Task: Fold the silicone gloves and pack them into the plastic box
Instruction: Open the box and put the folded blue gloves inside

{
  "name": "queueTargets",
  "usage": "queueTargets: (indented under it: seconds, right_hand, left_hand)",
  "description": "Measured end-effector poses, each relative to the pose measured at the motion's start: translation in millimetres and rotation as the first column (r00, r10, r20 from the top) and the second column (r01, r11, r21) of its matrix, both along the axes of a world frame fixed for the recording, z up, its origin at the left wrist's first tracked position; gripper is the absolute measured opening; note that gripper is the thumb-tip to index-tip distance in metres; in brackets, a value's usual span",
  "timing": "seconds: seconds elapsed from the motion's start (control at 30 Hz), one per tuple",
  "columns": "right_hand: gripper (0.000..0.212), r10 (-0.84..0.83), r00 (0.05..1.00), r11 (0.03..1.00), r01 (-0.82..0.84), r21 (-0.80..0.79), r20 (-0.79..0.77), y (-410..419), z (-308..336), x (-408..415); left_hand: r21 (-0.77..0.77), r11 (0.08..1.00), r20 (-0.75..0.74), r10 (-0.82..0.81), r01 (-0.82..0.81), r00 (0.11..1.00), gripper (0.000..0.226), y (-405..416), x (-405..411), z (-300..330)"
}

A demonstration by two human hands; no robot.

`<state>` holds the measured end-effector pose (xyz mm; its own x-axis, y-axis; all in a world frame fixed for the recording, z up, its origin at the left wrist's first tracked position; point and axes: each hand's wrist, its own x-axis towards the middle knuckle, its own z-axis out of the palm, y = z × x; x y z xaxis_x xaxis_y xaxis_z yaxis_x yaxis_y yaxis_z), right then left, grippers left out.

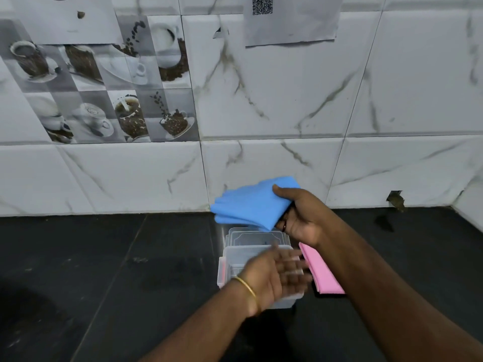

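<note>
My right hand [300, 215] grips a folded blue silicone glove [251, 202] and holds it in the air just above and behind the clear plastic box [230, 259]. The box stands on the black counter with its lid [254, 237] lying behind it. My left hand [277, 275] hovers over the box mouth with fingers spread and blurred, holding nothing. A folded pink glove [322, 273] lies on the counter right of the box, partly under my right forearm. A pink strip shows at the box's left side.
The black stone counter [104, 270] runs left and right of the box. A white marble-tiled wall [287, 113] rises close behind it, with coffee-cup picture tiles at the left and a paper sheet with a QR code [290, 19] above.
</note>
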<state>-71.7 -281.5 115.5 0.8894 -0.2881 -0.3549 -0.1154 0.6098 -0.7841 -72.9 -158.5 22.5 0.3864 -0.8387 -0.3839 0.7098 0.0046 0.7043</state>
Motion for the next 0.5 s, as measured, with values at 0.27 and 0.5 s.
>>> queueTargets:
  seconds: [0.27, 0.5]
  right_hand:
    - [0.037, 0.075, 0.99, 0.996, -0.079, -0.03, -0.12, -26, -30, -22]
    - [0.035, 0.08, 0.979, 0.984, -0.107, -0.141, -0.187, -31, -73, -30]
  left_hand:
    - [-0.363, 0.868, -0.32, 0.226, -0.339, 0.92, 0.096, 20, 61, 13]
    - [-0.315, 0.894, -0.318, 0.219, -0.32, 0.923, 0.095, 37, 68, -9]
